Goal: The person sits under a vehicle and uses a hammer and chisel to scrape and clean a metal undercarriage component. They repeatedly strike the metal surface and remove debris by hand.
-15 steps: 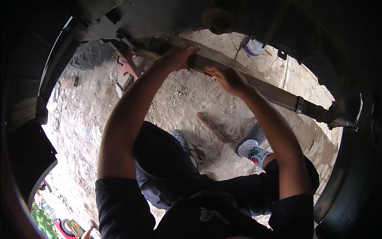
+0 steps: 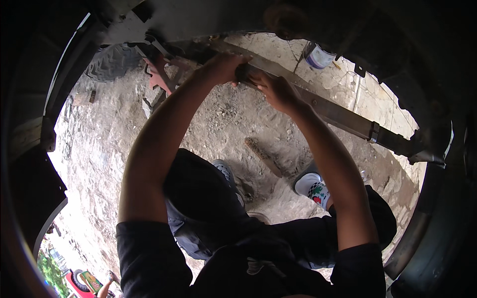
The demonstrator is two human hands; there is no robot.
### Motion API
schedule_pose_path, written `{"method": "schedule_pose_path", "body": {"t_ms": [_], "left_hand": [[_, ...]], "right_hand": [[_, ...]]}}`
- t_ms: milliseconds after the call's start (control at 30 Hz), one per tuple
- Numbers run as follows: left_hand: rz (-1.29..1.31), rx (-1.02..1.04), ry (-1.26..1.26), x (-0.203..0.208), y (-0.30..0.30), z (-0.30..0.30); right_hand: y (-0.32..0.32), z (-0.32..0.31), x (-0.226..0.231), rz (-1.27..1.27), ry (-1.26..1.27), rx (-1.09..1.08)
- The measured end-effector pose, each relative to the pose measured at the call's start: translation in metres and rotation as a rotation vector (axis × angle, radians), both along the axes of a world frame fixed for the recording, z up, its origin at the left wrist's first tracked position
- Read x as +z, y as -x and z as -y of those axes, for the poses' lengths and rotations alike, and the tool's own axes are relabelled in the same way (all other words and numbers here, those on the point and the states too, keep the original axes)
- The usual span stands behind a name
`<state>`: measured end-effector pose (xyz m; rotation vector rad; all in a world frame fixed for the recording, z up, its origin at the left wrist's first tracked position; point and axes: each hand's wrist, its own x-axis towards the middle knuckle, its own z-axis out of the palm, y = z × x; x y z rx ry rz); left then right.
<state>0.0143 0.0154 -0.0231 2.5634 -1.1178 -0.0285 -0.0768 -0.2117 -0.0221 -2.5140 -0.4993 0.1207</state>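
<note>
Left hand [image 2: 223, 70]: closed round the bar [image 2: 343, 116] near its dark end, a fingertip showing on the side nearer the person
Right hand [image 2: 279, 93]: just right of the left one, fingers bent over the same end; I cannot tell how firmly they clasp it, as the undersides are hidden
Bar: under both hands, running off rightward from the grip and slanting toward the person
Band [image 2: 373, 132]: round the bar, well to the right of the grip
Stand [image 2: 158, 74]: red, left of the grip, beyond the left forearm
Tyre [image 2: 112, 64]: farther left of the grip, past the stand
Can [image 2: 318, 57]: beyond the grip, to its right
Stick [image 2: 263, 156]: on the ground, nearer the person than the grip
Shoe [image 2: 307, 183]: nearer than the grip, right of the stick
</note>
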Motion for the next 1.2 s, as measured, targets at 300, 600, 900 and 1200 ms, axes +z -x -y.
{"method": "schedule_pose_path", "body": {"t_ms": [300, 600, 900, 1200], "left_hand": [[0.048, 0.003, -0.037, 0.002, 0.009, 0.010], [-0.127, 0.044, -0.072, 0.014, 0.005, 0.010], [-0.002, 0.004, -0.059, 0.003, 0.006, 0.010], [-0.100, 0.076, -0.230, 0.018, 0.016, 0.027]], "right_hand": [[0.008, 0.055, -0.010, 0.076, -0.129, 0.183], [-0.008, 0.001, 0.004, 0.012, -0.048, 0.096], [0.048, 0.117, 0.000, 0.054, -0.026, 0.119], [0.005, 0.021, -0.025, 0.059, -0.017, 0.100]]}}
